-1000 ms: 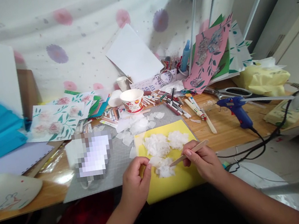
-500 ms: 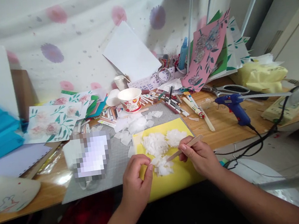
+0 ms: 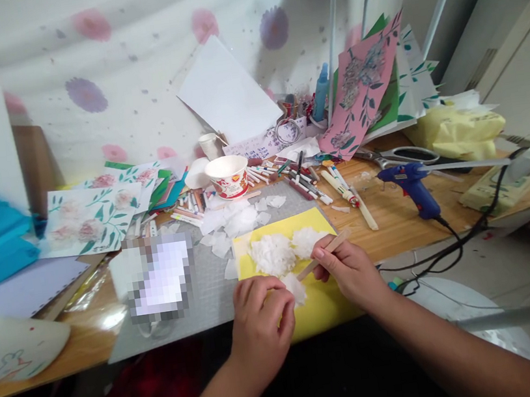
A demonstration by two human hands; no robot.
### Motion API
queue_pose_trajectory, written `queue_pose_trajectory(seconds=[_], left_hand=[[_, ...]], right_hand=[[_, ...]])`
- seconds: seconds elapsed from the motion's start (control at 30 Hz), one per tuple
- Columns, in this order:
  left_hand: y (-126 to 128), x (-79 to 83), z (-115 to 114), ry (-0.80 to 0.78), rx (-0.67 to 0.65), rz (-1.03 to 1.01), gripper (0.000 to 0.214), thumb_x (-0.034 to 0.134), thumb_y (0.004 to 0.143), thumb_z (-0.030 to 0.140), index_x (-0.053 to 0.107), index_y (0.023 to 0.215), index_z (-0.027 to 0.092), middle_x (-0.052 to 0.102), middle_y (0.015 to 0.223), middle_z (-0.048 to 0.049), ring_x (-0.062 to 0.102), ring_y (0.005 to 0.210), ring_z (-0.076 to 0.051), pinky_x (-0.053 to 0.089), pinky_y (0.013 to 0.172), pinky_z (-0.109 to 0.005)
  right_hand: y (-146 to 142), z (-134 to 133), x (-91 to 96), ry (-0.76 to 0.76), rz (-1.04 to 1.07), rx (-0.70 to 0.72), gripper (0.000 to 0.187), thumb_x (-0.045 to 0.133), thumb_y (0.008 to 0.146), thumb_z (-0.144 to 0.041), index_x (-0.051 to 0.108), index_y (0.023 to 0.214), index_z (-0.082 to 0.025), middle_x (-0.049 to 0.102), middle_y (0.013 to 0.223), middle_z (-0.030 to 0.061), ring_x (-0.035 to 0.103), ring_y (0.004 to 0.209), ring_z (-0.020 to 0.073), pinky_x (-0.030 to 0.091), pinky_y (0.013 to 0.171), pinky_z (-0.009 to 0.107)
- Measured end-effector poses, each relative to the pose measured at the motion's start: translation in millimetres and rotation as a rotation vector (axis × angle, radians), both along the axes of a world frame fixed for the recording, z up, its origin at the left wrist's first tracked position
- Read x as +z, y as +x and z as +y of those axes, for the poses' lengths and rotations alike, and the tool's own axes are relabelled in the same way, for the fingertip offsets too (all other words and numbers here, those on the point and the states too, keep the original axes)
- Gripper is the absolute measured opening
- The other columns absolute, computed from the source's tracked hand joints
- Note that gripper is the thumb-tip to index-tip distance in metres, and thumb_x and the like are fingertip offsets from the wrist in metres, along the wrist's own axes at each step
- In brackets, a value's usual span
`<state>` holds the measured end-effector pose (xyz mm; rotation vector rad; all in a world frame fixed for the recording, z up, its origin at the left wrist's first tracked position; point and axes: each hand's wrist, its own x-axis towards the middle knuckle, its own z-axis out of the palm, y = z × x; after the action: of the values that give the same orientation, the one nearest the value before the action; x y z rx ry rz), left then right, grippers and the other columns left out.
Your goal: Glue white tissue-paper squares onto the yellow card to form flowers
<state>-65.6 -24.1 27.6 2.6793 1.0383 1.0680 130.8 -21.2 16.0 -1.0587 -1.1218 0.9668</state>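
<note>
A yellow sheet of paper point(image 3: 320, 312) lies at the table's near edge, carrying fluffy white paper flowers. The larger flower point(image 3: 273, 254) is at its upper left, and another flower point(image 3: 309, 241) sits to the right, partly behind my right fingers. My right hand point(image 3: 349, 272) grips a flat wooden craft stick point(image 3: 333, 243), whose lower tip points at the white paper petals point(image 3: 296, 290) of the lowest cluster. My left hand point(image 3: 264, 317) bends over that cluster from the left, fingers and thumb closed on its petals and covering much of it.
Loose white paper pieces point(image 3: 238, 220) lie on the grey cutting mat point(image 3: 202, 279). Behind them stand a paper bowl point(image 3: 228, 177) and scattered markers point(image 3: 310, 185). To the right are a blue glue gun point(image 3: 411, 188) with its cable, and scissors point(image 3: 402, 157). A blurred-out bright object point(image 3: 162, 278) lies left.
My left hand has moved right and turned over the lowest petal cluster, covering more of it. My right hand stays near the same place with the craft stick.
</note>
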Motion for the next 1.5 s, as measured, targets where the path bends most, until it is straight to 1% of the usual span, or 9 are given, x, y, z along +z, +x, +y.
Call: queue_pose_trajectory(seconds=[0.2, 0.33, 0.6, 0.9, 1.07, 1.17, 1.27, 1.37, 1.5], left_hand=[[-2.5, -4.7, 7.2, -0.141, 0.037, -0.118, 0.011, 0.054, 0.091, 0.010, 0.056, 0.085, 0.019, 0.059, 0.089, -0.0036, 0.056, 0.085, -0.019, 0.047, 0.077, -0.033], [-1.9, -5.9, 9.2, -0.179, 0.049, -0.103, 0.012, 0.053, 0.091, 0.011, 0.055, 0.083, 0.019, 0.059, 0.088, -0.0032, 0.057, 0.084, -0.019, 0.047, 0.075, -0.033], [0.7, -2.7, 11.9, -0.235, 0.079, -0.067, 0.013, 0.053, 0.090, 0.011, 0.055, 0.080, 0.019, 0.060, 0.085, -0.0026, 0.057, 0.081, -0.019, 0.047, 0.073, -0.033], [-0.4, -1.0, 11.4, -0.245, 0.073, -0.095, 0.012, 0.053, 0.091, 0.014, 0.055, 0.080, 0.020, 0.061, 0.085, -0.0020, 0.058, 0.081, -0.019, 0.047, 0.073, -0.031], [-0.6, -1.6, 11.7, -0.252, 0.071, -0.099, 0.012, 0.053, 0.090, 0.014, 0.055, 0.080, 0.020, 0.061, 0.085, -0.0024, 0.058, 0.082, -0.019, 0.047, 0.073, -0.031], [-0.1, -1.3, 12.1, -0.250, 0.076, -0.103, 0.012, 0.053, 0.090, 0.014, 0.055, 0.080, 0.021, 0.061, 0.085, -0.0026, 0.059, 0.082, -0.019, 0.047, 0.073, -0.031], [-0.2, -1.5, 12.5, -0.244, 0.078, -0.120, 0.012, 0.054, 0.090, 0.014, 0.055, 0.080, 0.021, 0.062, 0.084, -0.0023, 0.059, 0.082, -0.019, 0.047, 0.073, -0.031], [-2.7, -3.5, 12.8, -0.253, 0.049, -0.195, 0.010, 0.055, 0.090, 0.014, 0.056, 0.082, 0.021, 0.062, 0.085, -0.0017, 0.060, 0.082, -0.018, 0.048, 0.073, -0.029], [-13.5, -5.4, 11.4, -0.238, 0.074, -0.431, 0.010, 0.055, 0.091, 0.013, 0.054, 0.089, 0.023, 0.060, 0.089, -0.0014, 0.060, 0.085, -0.017, 0.050, 0.077, -0.028]], right_hand=[[3.0, -0.1, -8.9, 0.040, 0.082, -0.006, 0.033, 0.063, 0.088, -0.051, 0.059, 0.076, -0.021, 0.060, 0.056, -0.0027, 0.057, 0.048, 0.0119, 0.048, 0.046, 0.022], [6.6, -3.7, -13.9, 0.087, 0.113, 0.000, 0.033, 0.058, 0.091, -0.051, 0.056, 0.075, -0.022, 0.057, 0.057, -0.0038, 0.055, 0.049, 0.0112, 0.046, 0.047, 0.022], [4.9, -9.9, -5.9, 0.115, -0.046, 0.120, 0.033, 0.061, 0.091, -0.049, 0.063, 0.075, -0.020, 0.064, 0.058, -0.0010, 0.059, 0.050, 0.0127, 0.047, 0.051, 0.024], [6.2, -9.2, -7.0, 0.132, -0.117, 0.063, 0.031, 0.057, 0.094, -0.047, 0.061, 0.078, -0.021, 0.063, 0.059, -0.0014, 0.059, 0.050, 0.0123, 0.047, 0.051, 0.023], [5.6, -12.4, -3.3, 0.178, -0.129, 0.121, 0.033, 0.056, 0.095, -0.048, 0.061, 0.076, -0.021, 0.064, 0.060, -0.0005, 0.060, 0.052, 0.0130, 0.049, 0.052, 0.024], [4.7, -13.7, 0.6, 0.236, -0.190, 0.161, 0.032, 0.057, 0.095, -0.044, 0.064, 0.074, -0.021, 0.065, 0.062, 0.0005, 0.062, 0.055, 0.0134, 0.050, 0.055, 0.024], [4.3, -13.5, 0.8, 0.259, -0.232, 0.123, 0.030, 0.056, 0.096, -0.042, 0.064, 0.075, -0.022, 0.065, 0.062, 0.0000, 0.062, 0.054, 0.0130, 0.049, 0.054, 0.024], [5.2, -12.0, -3.1, 0.236, -0.221, 0.070, 0.028, 0.055, 0.097, -0.041, 0.063, 0.077, -0.022, 0.065, 0.062, -0.0003, 0.061, 0.054, 0.0129, 0.049, 0.053, 0.024], [6.7, -10.9, -7.4, 0.216, -0.206, 0.061, 0.027, 0.055, 0.097, -0.040, 0.063, 0.078, -0.021, 0.066, 0.063, -0.0004, 0.061, 0.054, 0.0127, 0.049, 0.053, 0.023]])
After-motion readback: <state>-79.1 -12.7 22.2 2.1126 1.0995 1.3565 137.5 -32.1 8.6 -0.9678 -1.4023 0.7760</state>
